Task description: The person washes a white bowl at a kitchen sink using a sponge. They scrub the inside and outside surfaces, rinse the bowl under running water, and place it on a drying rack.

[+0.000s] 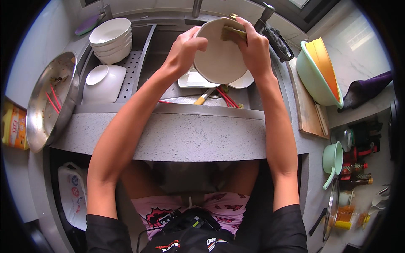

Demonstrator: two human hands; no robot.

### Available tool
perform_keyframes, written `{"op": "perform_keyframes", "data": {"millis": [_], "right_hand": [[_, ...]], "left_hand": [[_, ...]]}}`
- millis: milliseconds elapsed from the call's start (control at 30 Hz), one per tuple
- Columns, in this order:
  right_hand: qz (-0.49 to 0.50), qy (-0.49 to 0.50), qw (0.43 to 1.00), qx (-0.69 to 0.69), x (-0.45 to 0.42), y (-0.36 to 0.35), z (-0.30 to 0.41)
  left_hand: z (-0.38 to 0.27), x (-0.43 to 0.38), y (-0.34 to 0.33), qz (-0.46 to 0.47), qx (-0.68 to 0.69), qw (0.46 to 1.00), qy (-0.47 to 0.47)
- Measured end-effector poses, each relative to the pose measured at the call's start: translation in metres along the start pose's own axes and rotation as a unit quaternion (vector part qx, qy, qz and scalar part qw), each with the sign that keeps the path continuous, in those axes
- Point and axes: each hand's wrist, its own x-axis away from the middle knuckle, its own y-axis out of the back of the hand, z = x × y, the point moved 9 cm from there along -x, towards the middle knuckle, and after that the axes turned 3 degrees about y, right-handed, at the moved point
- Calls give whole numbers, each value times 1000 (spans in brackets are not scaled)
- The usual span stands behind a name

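Both hands hold a large white bowl up over the stainless-steel sink. My left hand grips its left rim. At the right rim, my right hand holds a sponge against the inside. Below the bowl, in the sink, lie white dishes, a utensil with a yellow handle, red chopsticks and food scraps near the drain. Stacked white bowls stand on the perforated drainboard to the left, with an overturned square white bowl nearer me.
A soiled steel basin with red chopsticks tilts at the left. On the right are a wooden cutting board, a knife, a green basin with an orange one inside, and a green ladle. A faucet rises behind the sink.
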Motion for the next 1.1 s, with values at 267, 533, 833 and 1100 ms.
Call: {"op": "perform_keyframes", "data": {"millis": [267, 533, 833, 1100], "right_hand": [[74, 100, 992, 34, 0, -12, 46], [30, -338, 884, -321, 45, -53, -69], [239, -517, 501, -651, 91, -149, 44], [83, -443, 807, -381, 64, -83, -35]], "left_hand": [[2, 24, -21, 2, -36, 999, 16], [-12, 15, 2, -172, 100, 980, -25], [-1, 27, 44, -318, 197, 923, -84], [-18, 26, 17, -210, 92, 967, -106]]}}
